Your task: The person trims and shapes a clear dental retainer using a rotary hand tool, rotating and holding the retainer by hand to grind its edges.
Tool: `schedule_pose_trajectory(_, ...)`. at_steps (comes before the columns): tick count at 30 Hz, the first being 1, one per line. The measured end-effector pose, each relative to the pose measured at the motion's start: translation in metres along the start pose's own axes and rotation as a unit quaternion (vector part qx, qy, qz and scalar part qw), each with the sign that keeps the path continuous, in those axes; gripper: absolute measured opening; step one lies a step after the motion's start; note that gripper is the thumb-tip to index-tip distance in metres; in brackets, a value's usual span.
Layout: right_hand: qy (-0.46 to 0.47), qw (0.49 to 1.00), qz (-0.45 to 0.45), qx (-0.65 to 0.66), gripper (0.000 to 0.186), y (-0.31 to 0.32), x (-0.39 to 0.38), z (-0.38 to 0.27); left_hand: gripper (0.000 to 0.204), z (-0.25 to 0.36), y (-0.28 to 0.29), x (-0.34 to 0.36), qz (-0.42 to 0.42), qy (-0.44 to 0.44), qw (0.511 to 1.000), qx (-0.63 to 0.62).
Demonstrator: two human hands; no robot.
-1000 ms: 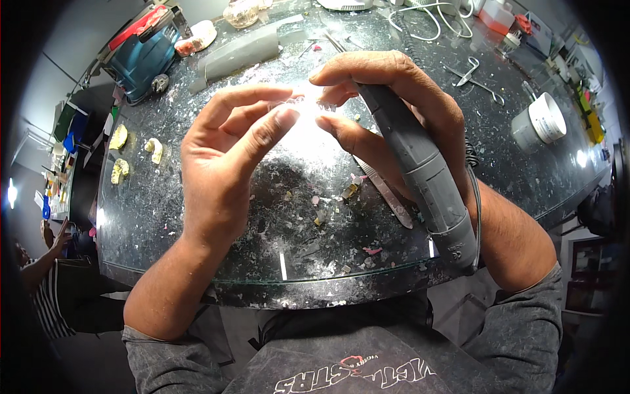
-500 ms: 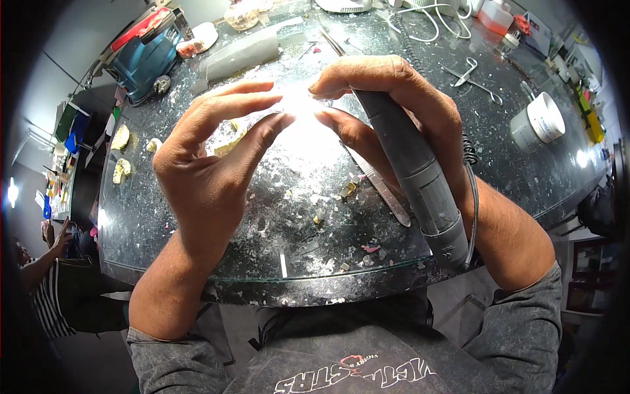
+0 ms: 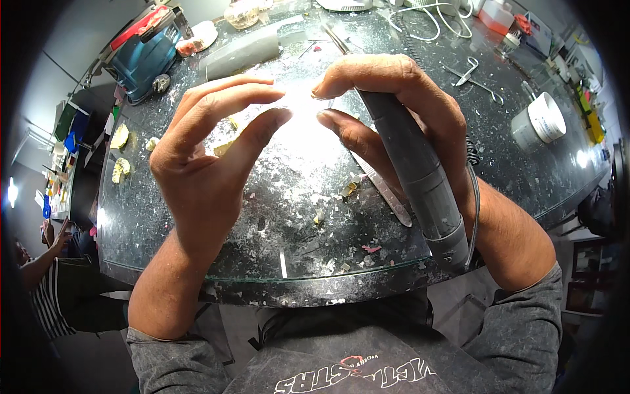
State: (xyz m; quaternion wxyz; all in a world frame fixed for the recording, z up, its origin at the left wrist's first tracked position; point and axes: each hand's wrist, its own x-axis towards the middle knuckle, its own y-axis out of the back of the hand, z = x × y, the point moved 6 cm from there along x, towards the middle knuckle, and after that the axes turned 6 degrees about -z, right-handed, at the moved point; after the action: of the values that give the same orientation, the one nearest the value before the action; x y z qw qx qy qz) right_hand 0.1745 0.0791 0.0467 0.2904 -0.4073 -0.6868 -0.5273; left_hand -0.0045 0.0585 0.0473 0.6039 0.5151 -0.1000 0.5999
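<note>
Over the bench's middle, my left hand (image 3: 200, 141) is bent into a pinch. Its thumb and fingertips meet the edge of a bright glare, and whatever lies between them is washed out. Facing it, my right hand (image 3: 420, 98) holds a thick grey rotary handpiece (image 3: 420, 174) that slants down across the palm, its cable trailing past the wrist. The right thumb and index fingertips also point into the glare, a small gap apart. A faint transparent edge shows there, too bright to name. Metal tweezers (image 3: 386, 194) lie under the right hand.
White dust and scraps cover the dark bench (image 3: 275, 246). Yellowish lumps (image 3: 121, 171) lie left, near a teal and red container (image 3: 147, 62) and a grey half-cylinder (image 3: 243, 58). Scissor-handled forceps (image 3: 469, 75) and a white tub (image 3: 546, 118) stand right. Another person (image 3: 49, 253) is at far left.
Both hands have shifted only slightly. The left fingers sit a little differently, and the right hand with the handpiece has edged to the right.
</note>
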Motion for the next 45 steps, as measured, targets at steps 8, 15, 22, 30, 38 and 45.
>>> schedule_pose_trajectory(8,0.008,1.0,0.008,-0.026,0.04,0.002,-0.001,-0.002,0.021,-0.01,-0.004,-0.002,0.005,0.128,0.992,-0.023)
schedule_pose_trajectory(15,0.024,0.998,-0.017,-0.061,0.04,-0.006,-0.002,-0.004,0.03,-0.018,-0.035,-0.024,-0.002,0.309,0.851,-0.424)
schedule_pose_trajectory(22,-0.002,0.999,0.049,-0.021,0.038,0.007,0.0,0.001,0.032,-0.025,-0.032,-0.023,-0.001,0.319,0.841,-0.437)
schedule_pose_trajectory(30,-0.103,0.992,0.046,0.063,0.034,0.004,-0.003,0.012,0.032,-0.021,-0.034,-0.021,-0.036,0.313,0.836,-0.449)
schedule_pose_trajectory(38,-0.168,0.978,0.077,0.1,0.029,0.006,-0.006,0.014,0.042,-0.022,-0.037,-0.019,-0.053,0.339,0.758,-0.555)
schedule_pose_trajectory(45,-0.004,0.986,-0.008,-0.164,0.028,0.012,0.009,-0.016,0.047,-0.021,-0.037,-0.02,-0.035,0.355,0.73,-0.583)
